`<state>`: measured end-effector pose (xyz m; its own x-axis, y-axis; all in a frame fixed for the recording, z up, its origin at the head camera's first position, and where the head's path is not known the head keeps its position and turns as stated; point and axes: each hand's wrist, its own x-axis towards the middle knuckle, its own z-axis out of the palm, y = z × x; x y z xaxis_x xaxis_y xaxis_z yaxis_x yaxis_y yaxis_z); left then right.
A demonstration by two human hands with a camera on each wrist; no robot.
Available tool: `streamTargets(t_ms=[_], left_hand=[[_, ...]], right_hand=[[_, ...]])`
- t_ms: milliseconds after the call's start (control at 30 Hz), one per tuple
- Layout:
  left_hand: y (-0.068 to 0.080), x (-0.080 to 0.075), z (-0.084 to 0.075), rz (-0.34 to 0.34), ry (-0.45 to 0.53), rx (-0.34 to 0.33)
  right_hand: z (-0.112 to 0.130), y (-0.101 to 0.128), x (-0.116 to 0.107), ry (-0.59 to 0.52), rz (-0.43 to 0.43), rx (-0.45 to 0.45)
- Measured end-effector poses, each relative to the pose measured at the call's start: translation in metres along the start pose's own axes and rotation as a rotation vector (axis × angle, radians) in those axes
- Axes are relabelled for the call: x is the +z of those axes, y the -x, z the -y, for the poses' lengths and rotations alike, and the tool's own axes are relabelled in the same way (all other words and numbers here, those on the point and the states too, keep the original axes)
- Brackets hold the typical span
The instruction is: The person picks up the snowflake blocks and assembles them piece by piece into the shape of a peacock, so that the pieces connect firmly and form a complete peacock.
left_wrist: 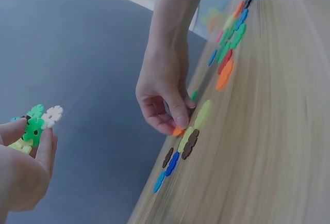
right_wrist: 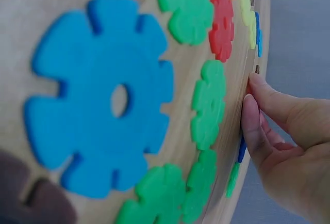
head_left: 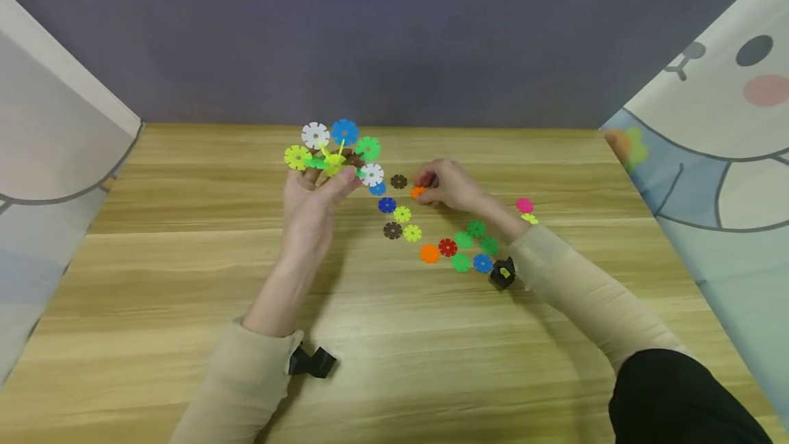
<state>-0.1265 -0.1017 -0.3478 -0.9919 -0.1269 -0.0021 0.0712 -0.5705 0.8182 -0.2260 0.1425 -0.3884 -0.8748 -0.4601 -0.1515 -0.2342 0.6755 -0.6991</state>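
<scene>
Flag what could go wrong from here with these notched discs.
The joined discs that the left hand holds above the table might loosen, as several stick out around the middle. The right hand, pinching an orange disc, could nudge the brown disc close by.

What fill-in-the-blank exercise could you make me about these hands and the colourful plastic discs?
The left hand holds a multicoloured cluster of joined, notched plastic discs, showing ____ white ones in the head view.
The right hand pinches a small notched plastic disc coloured ____.
In the right wrist view, the notched plastic disc that looks largest is coloured ____.

Missing words: two; orange; blue.
</scene>
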Motion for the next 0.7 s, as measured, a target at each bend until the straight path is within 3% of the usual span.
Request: streamTargets(t_ms=[300, 500, 700], left_hand=[[0.004, 0.004, 0.004, 0.01, -0.004, 0.005], [0.005, 0.007, 0.006, 0.041, -0.037, -0.003], [0.006, 0.009, 0.006, 0.063, -0.046, 0.0]], right_hand=[[0.001, 0.021, -0.005, -0.15, -0.088, -0.104], [0.022, 0.049, -0.008, -0.391, -0.173, -0.098], [0.04, 0.07, -0.003, -0.446, -0.198, -0.109]])
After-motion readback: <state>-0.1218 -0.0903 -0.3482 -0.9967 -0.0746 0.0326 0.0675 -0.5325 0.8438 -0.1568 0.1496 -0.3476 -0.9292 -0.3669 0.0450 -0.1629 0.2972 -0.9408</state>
